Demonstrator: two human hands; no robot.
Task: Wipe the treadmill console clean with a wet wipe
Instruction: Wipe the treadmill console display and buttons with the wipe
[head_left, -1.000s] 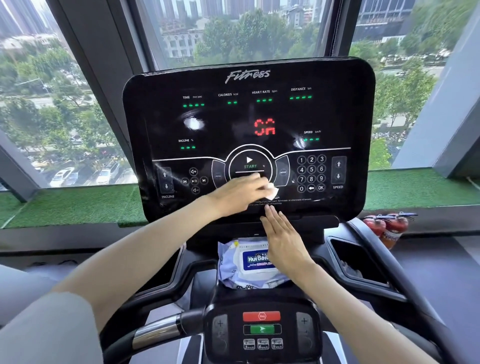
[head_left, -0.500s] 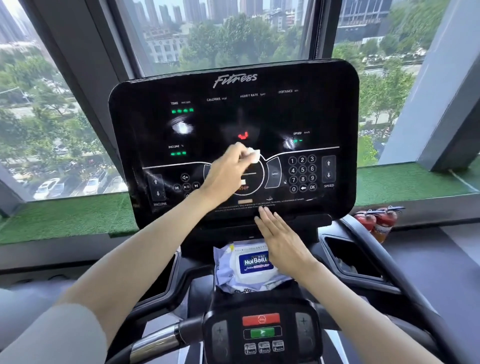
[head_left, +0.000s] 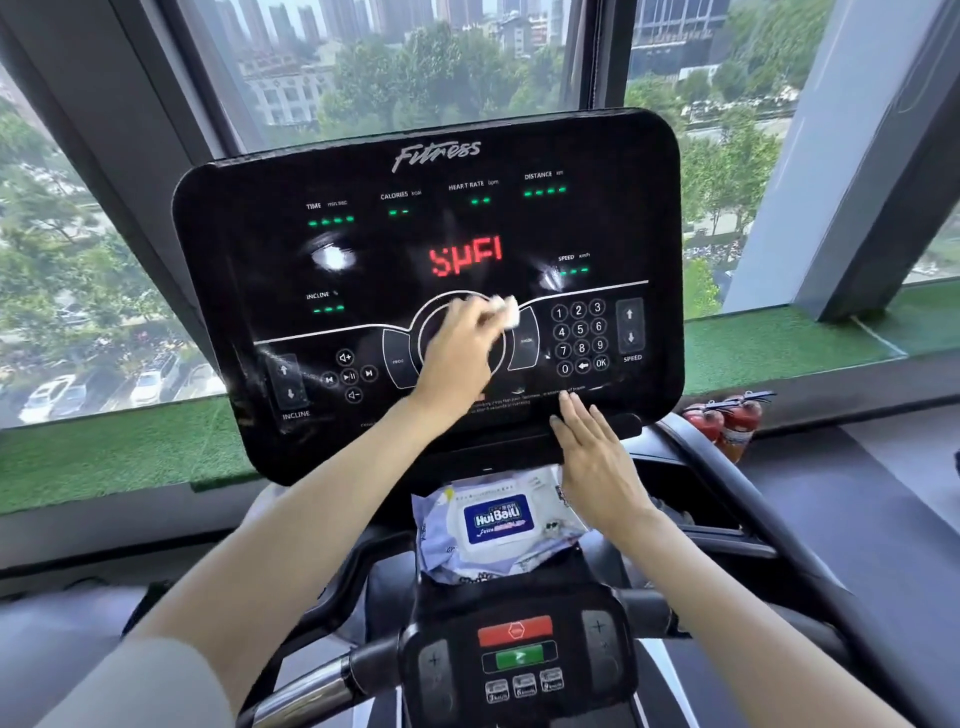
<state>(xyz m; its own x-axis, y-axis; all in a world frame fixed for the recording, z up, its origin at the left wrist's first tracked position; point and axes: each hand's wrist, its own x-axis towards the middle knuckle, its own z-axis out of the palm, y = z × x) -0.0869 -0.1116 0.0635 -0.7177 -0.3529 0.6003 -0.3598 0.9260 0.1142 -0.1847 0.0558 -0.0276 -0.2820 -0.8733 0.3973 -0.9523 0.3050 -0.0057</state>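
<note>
While the left hand (head_left: 457, 358) presses a small folded wet wipe (head_left: 506, 312) against the treadmill console (head_left: 597, 218), its fingers are curled round the wipe. It sits over the round centre control, just left of the number keypad (head_left: 579, 338). The right hand (head_left: 597, 467) lies flat, fingers straight and close together, with the fingertips touching the console's near edge, seemingly to steady it. A packet of wipes (head_left: 498, 519) rests in the tray just below, beside the right wrist.

The main risk is that the console is live: red letters (head_left: 466, 255) glow above the wipe and green dashes are lit across the top. Firm rubbing over the centre control or the keypad could register as a press and start the belt or change a setting. A very wet wipe might also leave streaks on the glossy black face.

The centre control is almost wholly covered by the left hand, so its label cannot be read. The wipe is blurred, and how it is folded is unclear. Two bright patches on the panel, one far left and one by the speed readout, may be reflections or smears; I cannot tell which. The fine print along the near edge is illegible, and the running belt is out of frame.
</note>
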